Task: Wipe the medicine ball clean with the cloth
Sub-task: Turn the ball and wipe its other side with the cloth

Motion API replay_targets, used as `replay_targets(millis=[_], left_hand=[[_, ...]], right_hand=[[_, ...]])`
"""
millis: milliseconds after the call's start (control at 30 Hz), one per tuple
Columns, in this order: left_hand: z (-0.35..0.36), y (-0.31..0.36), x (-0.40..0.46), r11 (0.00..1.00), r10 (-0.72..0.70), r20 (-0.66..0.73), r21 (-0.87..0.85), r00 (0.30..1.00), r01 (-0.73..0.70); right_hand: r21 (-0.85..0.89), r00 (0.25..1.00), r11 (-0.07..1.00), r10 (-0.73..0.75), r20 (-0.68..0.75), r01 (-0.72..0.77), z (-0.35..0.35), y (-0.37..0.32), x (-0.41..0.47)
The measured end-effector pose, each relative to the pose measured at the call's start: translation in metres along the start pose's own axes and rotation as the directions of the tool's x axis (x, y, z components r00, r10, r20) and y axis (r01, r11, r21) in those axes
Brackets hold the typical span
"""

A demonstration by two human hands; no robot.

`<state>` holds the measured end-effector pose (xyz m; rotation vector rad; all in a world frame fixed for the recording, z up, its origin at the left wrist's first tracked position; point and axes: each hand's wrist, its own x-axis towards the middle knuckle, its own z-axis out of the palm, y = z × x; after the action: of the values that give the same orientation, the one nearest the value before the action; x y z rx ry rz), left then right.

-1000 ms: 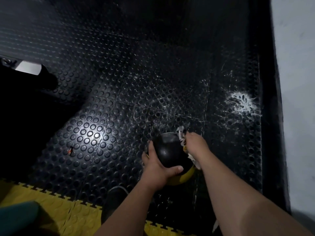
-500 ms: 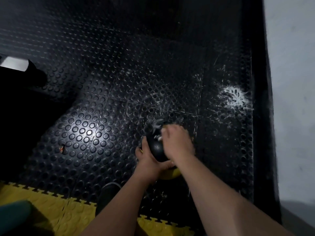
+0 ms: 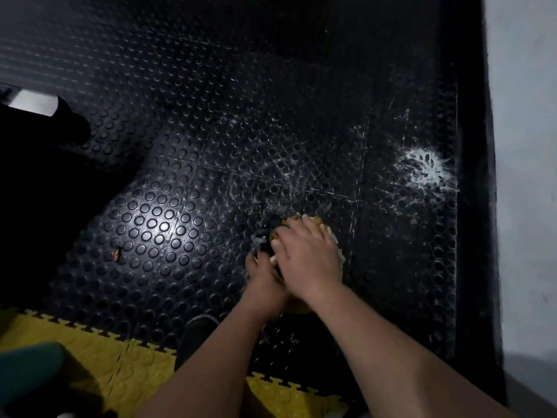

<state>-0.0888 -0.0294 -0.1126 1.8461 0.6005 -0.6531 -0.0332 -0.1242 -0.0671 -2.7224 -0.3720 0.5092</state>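
The medicine ball [image 3: 266, 236], black on top with a yellow underside, is held above the studded black floor. My left hand [image 3: 262, 277] cups its near left side. My right hand [image 3: 307, 254] lies flat over the top of the ball and presses a pale cloth [image 3: 333, 236] onto it; only the cloth's edges show past the fingers. Most of the ball is hidden under both hands.
Black studded rubber floor tiles [image 3: 156, 224] fill the view, with a white powder splash [image 3: 425, 170] at the right. Yellow interlocking mats [image 3: 99, 351] border the near edge. A pale wall [image 3: 524, 176] rises at the right. A dark shoe [image 3: 196, 336] stands below the ball.
My right hand has swept the cloth from the ball's right side over its top toward the left. The left hand keeps holding the ball's near side.
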Motion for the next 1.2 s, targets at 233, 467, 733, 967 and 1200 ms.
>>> replay_targets(millis=[233,467,733,967,1200], left_hand=[[0.004,0.002,-0.001,0.999,0.013,-0.016,-0.053,1.0,-0.014],[0.004,-0.003,0.0,0.993,0.06,-0.023,0.106,0.998,-0.057],[0.013,0.006,-0.003,0.999,-0.001,-0.012,0.04,1.0,0.002],[0.005,-0.002,-0.002,0.997,0.046,0.015,0.057,0.999,-0.047],[0.009,-0.001,-0.001,0.998,0.043,-0.02,0.051,0.999,-0.041]], right_hand=[[0.352,0.803,0.722,0.52,0.292,-0.596,-0.023,0.053,0.051],[0.028,0.997,0.998,0.064,-0.041,-0.063,0.0,-0.006,-0.001],[0.433,0.823,0.712,0.548,0.151,-0.553,-0.023,0.048,0.027],[0.159,0.99,0.981,0.122,-0.067,-0.11,0.001,0.013,-0.019],[0.449,0.757,0.631,0.627,0.183,-0.632,-0.02,0.061,0.026]])
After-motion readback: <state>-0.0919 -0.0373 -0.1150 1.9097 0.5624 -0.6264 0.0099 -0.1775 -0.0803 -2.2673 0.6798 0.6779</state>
